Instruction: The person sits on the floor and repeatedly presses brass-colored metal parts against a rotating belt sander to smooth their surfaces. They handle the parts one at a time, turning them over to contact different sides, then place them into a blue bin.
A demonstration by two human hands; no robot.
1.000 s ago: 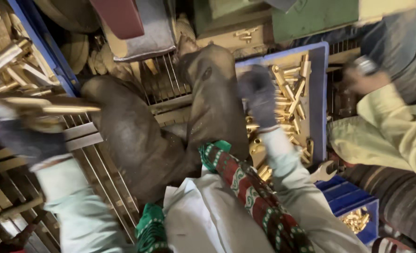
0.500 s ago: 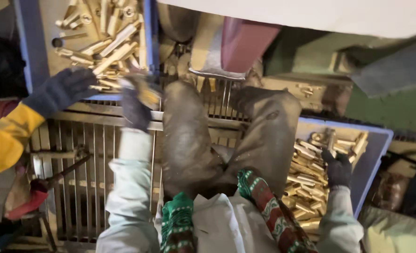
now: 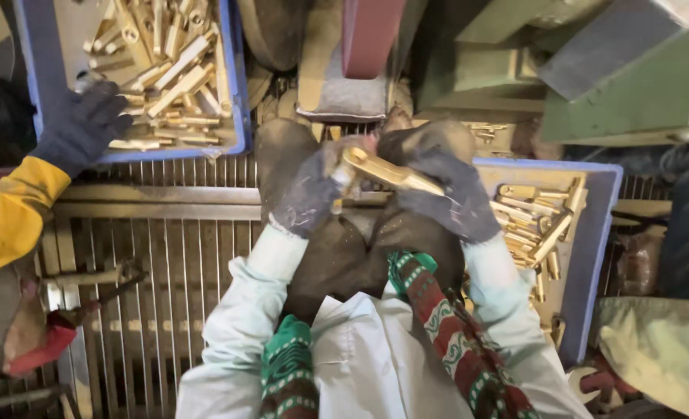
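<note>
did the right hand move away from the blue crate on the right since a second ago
Yes. The right hand left the right blue crate and now grips a brass piece over the knees.

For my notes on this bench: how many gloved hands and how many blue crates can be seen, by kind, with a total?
Gloved hands: 3, the left hand, the right hand, both on one brass part, and a co-worker's hand.
Blue crates: 2, left crate, right crate.
Total: 5
</note>
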